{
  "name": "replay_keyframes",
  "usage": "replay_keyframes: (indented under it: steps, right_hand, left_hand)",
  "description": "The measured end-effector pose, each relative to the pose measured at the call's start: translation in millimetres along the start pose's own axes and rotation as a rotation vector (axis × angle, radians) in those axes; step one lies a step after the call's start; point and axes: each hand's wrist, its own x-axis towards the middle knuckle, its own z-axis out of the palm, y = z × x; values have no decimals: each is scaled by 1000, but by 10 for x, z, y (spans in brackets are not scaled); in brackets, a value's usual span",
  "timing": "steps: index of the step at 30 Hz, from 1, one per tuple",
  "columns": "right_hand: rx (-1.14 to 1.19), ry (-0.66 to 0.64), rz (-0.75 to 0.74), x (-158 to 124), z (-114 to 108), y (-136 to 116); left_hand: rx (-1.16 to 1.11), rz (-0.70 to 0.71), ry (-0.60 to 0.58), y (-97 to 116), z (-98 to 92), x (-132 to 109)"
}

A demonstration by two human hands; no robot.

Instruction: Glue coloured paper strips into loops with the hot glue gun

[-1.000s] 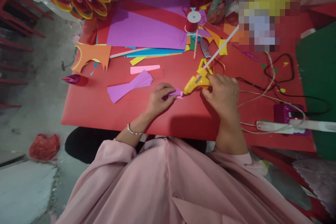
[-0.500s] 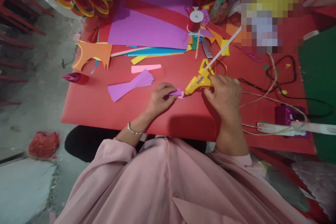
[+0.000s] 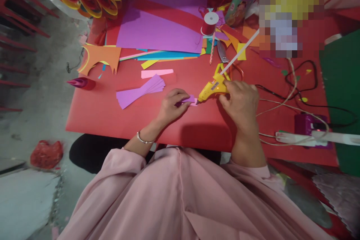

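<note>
My right hand [image 3: 242, 99] is wrapped round a yellow glue gun [image 3: 210, 89] with a long white glue stick [image 3: 239, 53] out of its back. Its dark nozzle sits at the end of a small pink paper strip [image 3: 195, 102]; whether they touch I cannot tell. My left hand [image 3: 176, 105] pinches a purple paper strip [image 3: 189, 99] together with the pink one, and its fingers hide part of both. To the left lies a fan of purple paper strips [image 3: 140, 90], with a pale pink strip [image 3: 156, 73] above it.
Scissors [image 3: 222, 52], a spool of red ribbon [image 3: 210, 22] and paper scraps lie behind the glue gun. Purple sheets [image 3: 160, 26] cover the table's back. An orange cut-out [image 3: 102, 57] and a red cone-tipped piece [image 3: 81, 83] are at left. Cords and a power strip [image 3: 298, 138] lie at right.
</note>
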Motion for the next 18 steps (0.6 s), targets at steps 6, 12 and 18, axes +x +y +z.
replay_keyframes:
  steps: [6,12,18]
  right_hand:
    - [1,-8,-3,1,-1,1]
    - [2,-15,13,3,-9,0]
    - [-3,-14,29,5,-6,-5]
  left_hand:
    - [-15,-4,-8,9,-5,3]
    - [-7,-19,-3,17,-7,4]
    - [-7,-33,-15,26,-9,5]
